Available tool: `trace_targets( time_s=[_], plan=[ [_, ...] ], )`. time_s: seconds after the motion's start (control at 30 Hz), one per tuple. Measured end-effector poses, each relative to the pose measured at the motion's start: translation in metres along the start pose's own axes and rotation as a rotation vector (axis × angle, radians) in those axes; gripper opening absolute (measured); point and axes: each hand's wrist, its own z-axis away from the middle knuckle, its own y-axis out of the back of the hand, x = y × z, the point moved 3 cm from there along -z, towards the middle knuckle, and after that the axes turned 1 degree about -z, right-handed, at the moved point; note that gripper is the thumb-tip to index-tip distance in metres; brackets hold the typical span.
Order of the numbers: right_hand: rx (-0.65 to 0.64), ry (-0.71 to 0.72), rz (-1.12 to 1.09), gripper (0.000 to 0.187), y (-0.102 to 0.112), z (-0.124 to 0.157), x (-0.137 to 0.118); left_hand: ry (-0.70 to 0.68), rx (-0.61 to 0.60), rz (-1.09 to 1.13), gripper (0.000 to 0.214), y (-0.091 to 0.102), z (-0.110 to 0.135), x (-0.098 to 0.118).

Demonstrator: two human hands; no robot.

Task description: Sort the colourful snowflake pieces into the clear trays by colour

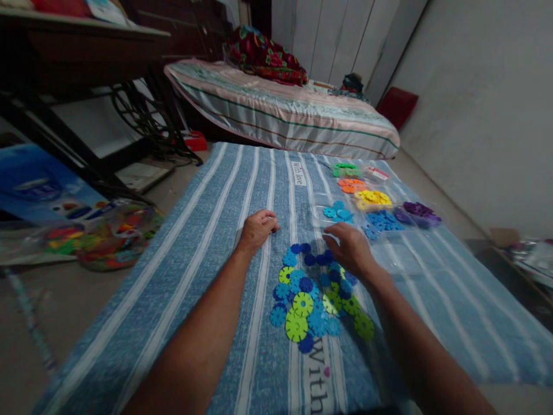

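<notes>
My left hand point(260, 229) rests on the striped blue cloth, its fingers curled in; anything inside them is hidden. Over the upper right edge of a loose pile of notched plastic discs hovers my right hand point(349, 245), with thumb and fingers apart and nothing visible between them. Lime green discs point(296, 325), light blue discs point(317, 320) and dark blue discs point(306, 343) overlap in that pile. Just beyond the right hand, a clear plastic box point(319, 202) holds several light blue discs point(338, 212).
Clear containers at the right hold green discs point(345, 169), orange discs point(351, 185), yellow discs point(374, 199), blue discs point(383, 221) and purple discs point(418, 212). A bed point(280, 118) stands beyond the cloth-covered surface point(203, 242). Bags of colourful pieces point(125, 230) lie left on the floor.
</notes>
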Motion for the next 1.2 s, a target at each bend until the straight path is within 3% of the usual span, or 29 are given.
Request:
trace_targets(
  time_s=[0.07,0.17,0.4,0.6,0.8,0.93,1.03,1.2],
  plan=[
    [-0.096,-0.001,-0.062,0.016,-0.005,0.022,0.0,-0.02,0.005,-0.023,0.032,0.0,-0.001,-0.001],
    [-0.14,-0.048,-0.105,0.015,-0.008,0.051,0.004,-0.049,0.034,-0.09,0.028,-0.001,-0.002,-0.004],
    [-0.048,-0.097,-0.082,0.016,-0.01,0.104,0.015,-0.162,0.167,-0.434,0.036,0.004,0.0,-0.002],
    [-0.007,-0.111,-0.16,0.018,-0.02,0.12,0.019,-0.167,0.257,-0.913,0.036,0.003,0.003,0.003],
    [0.045,-0.163,-0.313,0.012,-0.021,0.127,0.026,-0.092,0.211,-1.172,0.042,-0.005,0.011,0.004],
    [0.006,-0.162,-0.413,0.006,-0.011,0.117,0.024,-0.074,0.144,-1.257,0.044,-0.008,0.012,0.007],
    [0.027,-0.084,-0.439,0.009,0.01,0.084,0.021,-0.068,0.127,-1.297,0.044,-0.008,0.011,0.008],
    [0.435,-0.066,-0.236,0.008,0.049,0.013,0.032,-0.069,0.132,-1.326,0.042,-0.009,0.012,0.009]
  ],
)
